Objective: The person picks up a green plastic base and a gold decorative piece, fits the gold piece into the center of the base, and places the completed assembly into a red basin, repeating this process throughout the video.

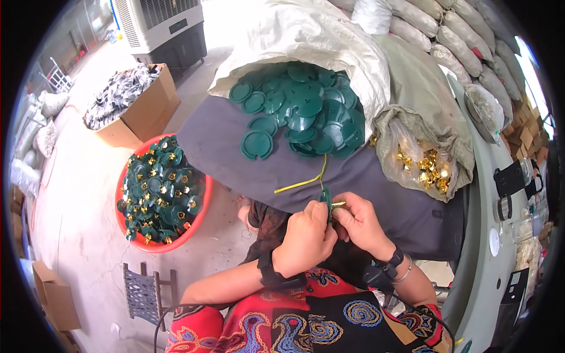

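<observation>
Over the near edge of a grey-covered table [218,129], a person's left hand [303,238] is grasping a green disc [327,203] edge-on; the right hand [366,223] is pinching a small gold piece [338,204] right beside it. More discs [300,100] are spilling from a white sack [276,35] at the far edge; gold pieces [435,170] are lying in an open bag [388,126] toward the right edge.

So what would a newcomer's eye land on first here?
Likely the red basin on the floor at left, heaped with green discs, many bearing gold pieces. Then the white sack at top centre, loose green discs spilling onto grey cloth. Below, the left hand holds another green disc edge-on, the right hand close against it.
</observation>
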{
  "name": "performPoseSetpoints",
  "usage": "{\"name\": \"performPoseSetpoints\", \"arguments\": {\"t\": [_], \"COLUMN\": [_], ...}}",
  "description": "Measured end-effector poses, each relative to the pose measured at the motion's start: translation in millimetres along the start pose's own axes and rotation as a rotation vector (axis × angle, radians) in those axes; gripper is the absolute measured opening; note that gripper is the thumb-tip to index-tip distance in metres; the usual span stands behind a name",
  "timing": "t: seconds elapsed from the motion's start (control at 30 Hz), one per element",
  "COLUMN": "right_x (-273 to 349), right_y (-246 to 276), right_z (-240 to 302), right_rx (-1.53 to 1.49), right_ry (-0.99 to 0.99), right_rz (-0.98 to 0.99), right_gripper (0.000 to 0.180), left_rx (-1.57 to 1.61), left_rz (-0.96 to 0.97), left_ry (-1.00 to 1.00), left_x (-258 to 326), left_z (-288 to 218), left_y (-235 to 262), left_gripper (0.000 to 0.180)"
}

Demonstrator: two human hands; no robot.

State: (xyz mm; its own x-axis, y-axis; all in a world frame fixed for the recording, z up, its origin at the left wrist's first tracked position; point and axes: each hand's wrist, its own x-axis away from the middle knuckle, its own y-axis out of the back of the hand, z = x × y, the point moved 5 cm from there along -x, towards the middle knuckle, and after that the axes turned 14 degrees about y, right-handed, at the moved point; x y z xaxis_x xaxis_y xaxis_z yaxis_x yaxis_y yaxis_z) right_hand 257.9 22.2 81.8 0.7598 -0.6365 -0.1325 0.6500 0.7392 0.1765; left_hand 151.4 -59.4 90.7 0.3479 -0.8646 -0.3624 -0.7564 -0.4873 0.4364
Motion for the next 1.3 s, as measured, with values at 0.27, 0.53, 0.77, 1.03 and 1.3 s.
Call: {"name": "performPoseSetpoints", "arguments": {"t": [0.27,0.53,0.77,1.03,1.3], "right_x": [-12,-2,11,28,39], "right_y": [-22,40,63,95,191], "right_z": [-19,-38,-52,-43,-29], "right_rx": [-0.236,-0.061,-0.034,0.624,1.01], "right_ry": [-0.196,-0.107,-0.09,0.157,0.091], "right_rz": [0.035,-0.11,-0.232,-0.334,-0.544], "right_gripper": [0.021,0.024,0.023,0.02,0.024], "left_rx": [0.289,0.317,0.232,-0.628,-0.737], "left_rz": [0.008,-0.553,-0.74,-0.188,-0.249], "left_ry": [0.084,0.75,0.87,0.076,0.022], "left_x": [6,52,12,-90,-106], "left_z": [53,270,276,132,154], "left_y": [33,232,252,87,71], "left_gripper": [0.024,0.007,0.057,0.062,0.028]}}
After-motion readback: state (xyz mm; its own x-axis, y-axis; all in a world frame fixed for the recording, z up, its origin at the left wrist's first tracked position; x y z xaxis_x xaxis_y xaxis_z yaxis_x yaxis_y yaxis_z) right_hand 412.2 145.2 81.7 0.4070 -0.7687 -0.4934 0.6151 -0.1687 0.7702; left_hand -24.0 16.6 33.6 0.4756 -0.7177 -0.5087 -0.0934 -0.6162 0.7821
